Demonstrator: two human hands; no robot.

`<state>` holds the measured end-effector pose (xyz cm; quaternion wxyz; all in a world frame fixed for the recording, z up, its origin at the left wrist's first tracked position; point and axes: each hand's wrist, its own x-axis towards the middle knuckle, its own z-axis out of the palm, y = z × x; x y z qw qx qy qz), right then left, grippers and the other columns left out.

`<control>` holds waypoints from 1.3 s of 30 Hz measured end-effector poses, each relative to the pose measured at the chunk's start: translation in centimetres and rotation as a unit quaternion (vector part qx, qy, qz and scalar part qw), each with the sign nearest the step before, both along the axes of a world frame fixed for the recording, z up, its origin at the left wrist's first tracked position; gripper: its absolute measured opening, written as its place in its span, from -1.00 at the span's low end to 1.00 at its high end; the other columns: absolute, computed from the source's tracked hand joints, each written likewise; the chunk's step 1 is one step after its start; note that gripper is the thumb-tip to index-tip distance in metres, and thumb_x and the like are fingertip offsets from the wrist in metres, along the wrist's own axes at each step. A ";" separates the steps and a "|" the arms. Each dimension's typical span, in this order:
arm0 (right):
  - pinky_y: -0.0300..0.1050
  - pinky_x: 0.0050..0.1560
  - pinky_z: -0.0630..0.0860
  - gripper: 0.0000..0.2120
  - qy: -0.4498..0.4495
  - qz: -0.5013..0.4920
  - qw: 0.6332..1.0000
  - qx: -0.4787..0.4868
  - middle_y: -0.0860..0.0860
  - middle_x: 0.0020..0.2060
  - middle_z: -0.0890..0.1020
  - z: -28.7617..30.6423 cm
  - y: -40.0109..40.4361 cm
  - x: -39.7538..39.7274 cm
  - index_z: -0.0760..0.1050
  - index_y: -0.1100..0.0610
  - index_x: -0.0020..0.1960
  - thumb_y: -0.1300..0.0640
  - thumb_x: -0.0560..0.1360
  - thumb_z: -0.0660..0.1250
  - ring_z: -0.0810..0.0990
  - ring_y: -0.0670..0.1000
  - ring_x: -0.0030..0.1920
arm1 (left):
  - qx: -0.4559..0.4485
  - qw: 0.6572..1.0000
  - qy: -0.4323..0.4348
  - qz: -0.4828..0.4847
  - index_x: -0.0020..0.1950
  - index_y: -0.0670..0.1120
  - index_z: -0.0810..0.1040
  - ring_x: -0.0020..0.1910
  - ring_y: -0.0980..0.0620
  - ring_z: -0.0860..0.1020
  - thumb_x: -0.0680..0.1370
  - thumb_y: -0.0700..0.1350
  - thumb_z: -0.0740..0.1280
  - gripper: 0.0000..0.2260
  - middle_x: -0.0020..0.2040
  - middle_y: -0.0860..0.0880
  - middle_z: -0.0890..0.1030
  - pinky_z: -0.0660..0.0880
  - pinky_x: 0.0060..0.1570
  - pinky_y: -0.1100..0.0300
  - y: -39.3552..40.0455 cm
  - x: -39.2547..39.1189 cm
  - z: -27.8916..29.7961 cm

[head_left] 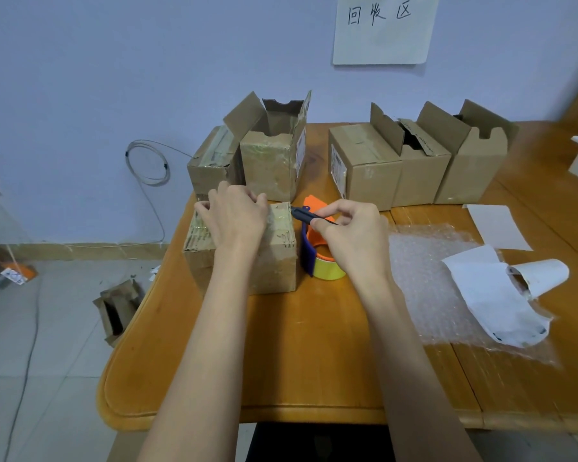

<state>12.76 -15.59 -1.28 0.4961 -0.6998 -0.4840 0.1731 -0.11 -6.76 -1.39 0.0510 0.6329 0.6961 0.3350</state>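
The wooden table (314, 355) bears the job: a taped cardboard box (274, 261) is being cut open. Behind the box stand several opened boxes (271, 161), which look finished. This one is sealed, its flaps flat under shiny tape, and the cut seems to be only beginning. Right of the box lies bubble wrap (427, 278), with a tape dispenser (324, 265) just beside the box. The left hand (236, 216) rests on the box top, fingers curled over its far edge to steady it. The right hand (351, 228) pinches a dark cutter (302, 215), its tip at the box's far right corner. I cannot tell whether the blade has entered the tape.
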 end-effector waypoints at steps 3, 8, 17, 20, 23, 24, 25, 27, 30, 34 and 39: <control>-0.28 -0.46 0.29 -0.98 0.022 0.017 1.000 -0.011 -0.04 -0.52 0.52 0.4 -0.3 0.4 0.65 0.01 -0.16 0.12 0.43 0.47 0.37 -0.12 -0.54 | -0.002 1.000 0.002 0.002 -0.06 -0.05 0.69 0.17 -0.08 0.44 0.57 0.02 0.27 -0.76 0.11 -0.07 0.55 0.19 0.19 -0.01 0.0 0.0 0.0; -0.21 -0.37 0.42 -0.96 0.033 0.036 0.998 -0.039 0.01 -0.48 0.56 1.2 -0.8 0.9 0.68 0.05 -0.15 0.14 0.40 0.50 0.47 -0.05 -0.43 | 0.000 1.000 0.002 0.003 -0.05 -0.05 0.68 0.17 -0.10 0.44 0.58 0.03 0.26 -0.76 0.11 -0.08 0.55 0.20 0.22 -0.02 -0.2 0.0 -0.1; -0.26 -0.36 0.33 -0.95 0.053 0.062 0.994 -0.069 0.01 -0.42 0.58 1.9 -1.5 1.4 0.69 0.07 -0.16 0.15 0.38 0.52 0.49 -0.05 -0.36 | -0.002 1.000 -0.009 0.007 -0.05 -0.04 0.68 0.19 -0.09 0.43 0.58 0.03 0.27 -0.77 0.13 -0.08 0.54 0.18 0.24 -0.01 -0.4 0.1 0.0; -0.27 -0.37 0.30 -0.95 0.048 0.070 0.994 -0.076 -0.03 -0.45 0.54 2.1 -1.5 1.5 0.69 0.08 -0.16 0.15 0.38 0.52 0.47 -0.07 -0.37 | -0.002 1.000 -0.014 0.007 -0.06 -0.04 0.67 0.20 -0.08 0.42 0.58 0.03 0.27 -0.78 0.13 -0.07 0.52 0.18 0.24 0.00 -0.4 0.2 0.1; -0.25 -0.37 0.33 -0.96 0.050 0.075 0.993 -0.082 -0.02 -0.47 0.53 2.2 -1.7 1.6 0.69 0.08 -0.17 0.16 0.38 0.51 0.46 -0.05 -0.40 | 0.000 1.000 -0.016 0.007 -0.06 -0.04 0.68 0.20 -0.07 0.41 0.58 0.03 0.28 -0.77 0.12 -0.07 0.52 0.17 0.24 0.00 -0.3 0.1 0.0; -0.23 -0.36 0.34 -0.96 0.052 0.079 0.992 -0.083 -0.02 -0.48 0.53 2.3 -1.8 1.8 0.69 0.08 -0.18 0.17 0.37 0.52 0.46 -0.04 -0.40 | 0.001 1.000 -0.016 0.007 -0.06 -0.04 0.68 0.20 -0.07 0.42 0.58 0.03 0.28 -0.77 0.12 -0.07 0.52 0.17 0.24 0.00 -0.3 0.1 0.0; -0.21 -0.34 0.37 -0.96 0.053 0.084 0.991 -0.084 -0.02 -0.49 0.52 2.4 -2.0 1.8 0.69 0.07 -0.19 0.17 0.37 0.52 0.46 -0.04 -0.39 | 0.001 1.000 -0.016 0.008 -0.05 -0.04 0.68 0.20 -0.07 0.42 0.58 0.03 0.28 -0.77 0.13 -0.07 0.52 0.17 0.25 0.00 -0.2 0.1 0.0; -0.15 -0.27 0.44 -0.96 0.049 0.093 0.990 -0.089 -0.01 -0.49 0.52 2.5 -2.2 1.9 0.69 0.06 -0.21 0.17 0.36 0.52 0.48 -0.03 -0.37 | 0.003 1.000 -0.014 0.010 -0.04 -0.04 0.68 0.21 -0.08 0.41 0.58 0.04 0.28 -0.77 0.14 -0.07 0.52 0.17 0.26 -0.01 -0.2 0.1 -0.1; -0.14 -0.28 0.47 -0.95 0.049 0.104 0.988 -0.100 -0.03 -0.50 0.53 2.8 -2.4 2.2 0.68 0.05 -0.22 0.18 0.36 0.52 0.49 -0.04 -0.39 | 0.004 1.000 -0.011 0.012 -0.05 -0.04 0.68 0.22 -0.08 0.41 0.58 0.04 0.28 -0.77 0.13 -0.07 0.52 0.16 0.26 -0.02 -0.1 0.1 -0.2; -0.38 -0.56 0.25 -0.96 0.076 0.152 0.978 -0.124 -0.09 -0.62 0.48 3.2 -3.6 2.9 0.69 0.10 -0.18 0.22 0.39 0.50 0.34 -0.17 -0.63 | 0.003 1.000 -0.002 0.011 -0.03 -0.04 0.68 0.22 -0.09 0.40 0.59 0.03 0.28 -0.77 0.14 -0.08 0.52 0.16 0.26 -0.03 0.0 0.1 -0.2; -0.40 -0.56 0.24 -0.97 0.069 0.137 0.982 -0.113 -0.17 -0.63 0.47 2.8 -4.3 2.8 0.69 0.06 -0.18 0.16 0.41 0.48 0.35 -0.17 -0.62 | 0.004 0.996 -0.093 -0.017 -0.23 0.04 0.64 0.10 -0.04 0.49 0.53 0.02 0.28 -0.79 -0.01 0.01 0.60 0.24 0.23 0.04 0.3 -0.4 0.0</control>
